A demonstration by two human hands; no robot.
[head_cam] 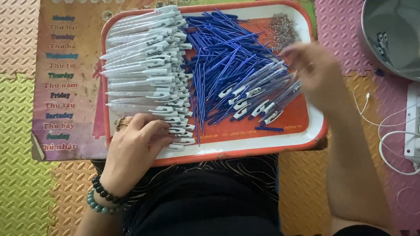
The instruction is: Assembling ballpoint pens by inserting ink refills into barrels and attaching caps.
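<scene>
pen assembly is under way: left hand [136,138] rests fingers together on the white pen barrels [145,63] at the tray [302,136] left; right hand [313,72], blurred, grip unclear, reaches toward blue refills [222,56]; next needs one refill picked.

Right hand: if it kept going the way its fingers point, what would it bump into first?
The right hand points up-left across the tray. It would likely meet the little pile of tiny silvery bits first, though it is blurred, so its height above the tray is unclear.
</scene>
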